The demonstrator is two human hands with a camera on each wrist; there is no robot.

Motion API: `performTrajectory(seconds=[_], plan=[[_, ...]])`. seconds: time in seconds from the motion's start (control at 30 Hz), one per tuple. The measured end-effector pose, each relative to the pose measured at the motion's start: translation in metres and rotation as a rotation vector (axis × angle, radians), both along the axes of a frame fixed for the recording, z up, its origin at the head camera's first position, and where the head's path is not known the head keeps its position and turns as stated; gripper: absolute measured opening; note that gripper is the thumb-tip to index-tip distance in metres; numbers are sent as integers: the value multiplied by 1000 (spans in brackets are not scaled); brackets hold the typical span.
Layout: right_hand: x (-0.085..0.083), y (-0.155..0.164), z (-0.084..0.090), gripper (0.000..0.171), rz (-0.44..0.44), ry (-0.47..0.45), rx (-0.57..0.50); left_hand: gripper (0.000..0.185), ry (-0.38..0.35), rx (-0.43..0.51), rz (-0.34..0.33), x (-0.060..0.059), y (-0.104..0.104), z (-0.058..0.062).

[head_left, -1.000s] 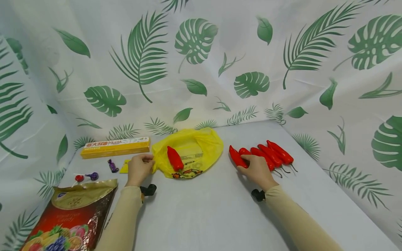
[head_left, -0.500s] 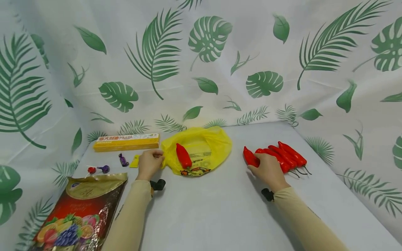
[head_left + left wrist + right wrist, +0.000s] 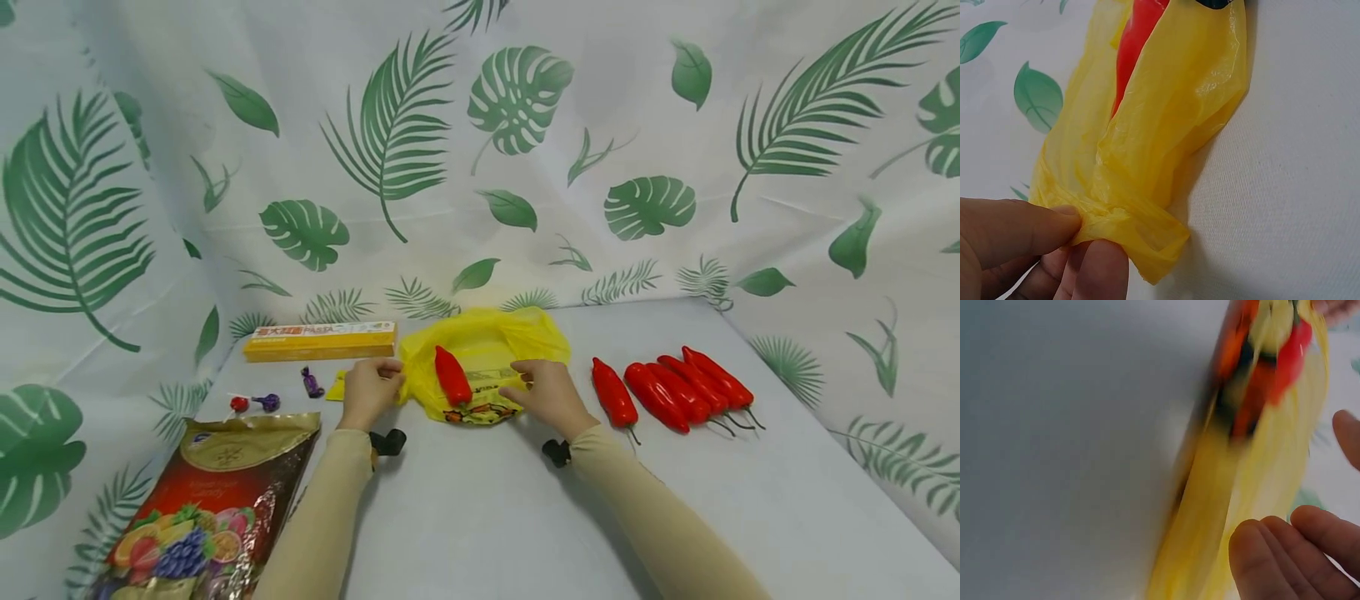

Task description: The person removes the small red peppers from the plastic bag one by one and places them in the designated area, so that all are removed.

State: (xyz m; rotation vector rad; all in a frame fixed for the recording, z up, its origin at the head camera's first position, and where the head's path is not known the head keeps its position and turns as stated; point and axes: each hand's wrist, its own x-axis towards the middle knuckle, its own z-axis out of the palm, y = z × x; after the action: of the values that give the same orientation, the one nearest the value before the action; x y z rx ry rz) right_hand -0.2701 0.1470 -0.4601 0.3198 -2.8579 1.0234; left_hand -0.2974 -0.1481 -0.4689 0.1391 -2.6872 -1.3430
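A yellow plastic bag point(image 3: 420, 379) lies spread on the table with one red chili pepper point(image 3: 453, 377) inside it. My left hand point(image 3: 371, 392) pinches the bag's left edge between thumb and fingers; the left wrist view shows the thin film bunched at the fingertips point(image 3: 1107, 262). Over the bag's right side is my right hand point(image 3: 553, 398), thumb and fingers apart with nothing between them. To its right, a single red chili pepper point(image 3: 615, 392) lies beside a row of several more red peppers point(image 3: 656, 397).
Behind the left hand lies a pasta box point(image 3: 321, 343). A purple wrapped candy point(image 3: 312, 382), two lollipops point(image 3: 267, 402) and a yellow piece point(image 3: 337, 387) are nearby. A large candy bag point(image 3: 213, 500) covers the front left. Leaf-print cloth point(image 3: 510, 208) hangs behind the table.
My right hand has let go of the leftmost pepper of the row and moved left to the bag. The left hand keeps its pinch. The head view has turned slightly left.
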Motion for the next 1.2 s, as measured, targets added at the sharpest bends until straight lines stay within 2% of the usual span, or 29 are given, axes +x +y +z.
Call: performTrajectory(seconds=[0.1, 0.27, 0.43, 0.57, 0.97, 1.07, 1.2], plan=[[-9, -26, -7, 58, 22, -54, -36, 18, 3, -1, -7, 0, 4, -2], [-20, -59, -16, 61, 22, -129, -15, 17, -5, 13, -23, 1, 11, -5], [-25, -77, -17, 54, 16, -143, 17, 17, -15, 31, -24, 4, 13, -6], [-23, -79, -16, 49, 14, -131, 16, 17, -20, 35, -19, 4, 12, -6], [-2, -31, 2, 56, -60, -74, -76, 19, -11, -2, -12, 6, -1, -3], [6, -8, 3, 59, -88, -49, -40, 21, -13, -1, -23, 7, -3, -1], [17, 28, -2, 64, -153, -61, 39, 21, 7, -6, -28, 9, -3, 2]])
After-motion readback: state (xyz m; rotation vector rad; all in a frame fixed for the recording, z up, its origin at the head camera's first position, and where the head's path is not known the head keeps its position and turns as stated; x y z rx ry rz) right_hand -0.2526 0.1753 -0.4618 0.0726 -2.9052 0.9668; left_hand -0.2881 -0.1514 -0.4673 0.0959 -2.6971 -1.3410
